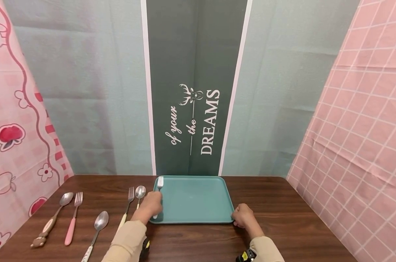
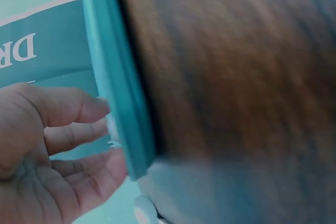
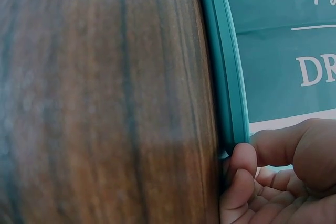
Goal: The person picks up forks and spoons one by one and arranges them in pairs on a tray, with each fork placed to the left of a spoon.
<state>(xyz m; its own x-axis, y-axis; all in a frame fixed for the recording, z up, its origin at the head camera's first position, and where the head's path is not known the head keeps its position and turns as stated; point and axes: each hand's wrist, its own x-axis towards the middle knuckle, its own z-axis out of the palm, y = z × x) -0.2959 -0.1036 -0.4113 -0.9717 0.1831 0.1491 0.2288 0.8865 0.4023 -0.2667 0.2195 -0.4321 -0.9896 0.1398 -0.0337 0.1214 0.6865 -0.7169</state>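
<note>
A teal rectangular tray [image 1: 194,200] lies on the wooden table. Along its left side is a fork [image 1: 160,182] with a pale handle, tines toward the back. My left hand [image 1: 153,203] covers the middle of that fork. In the left wrist view the thumb and fingers [image 2: 86,106] curl about the pale handle, right at the tray's rim [image 2: 118,77]. At the tray's near right corner my right hand [image 1: 243,215] pinches the rim, its thumb and bent finger meeting the edge [image 3: 231,77] in the right wrist view.
Left of the tray lie a small spoon [image 1: 140,191], a cream-handled fork [image 1: 130,194], a spoon with a patterned white handle [image 1: 101,221], a pink-handled fork [image 1: 74,218] and a spoon with a bear-shaped handle [image 1: 66,199]. Cloth curtains [image 1: 273,109] stand behind the table [image 1: 283,225].
</note>
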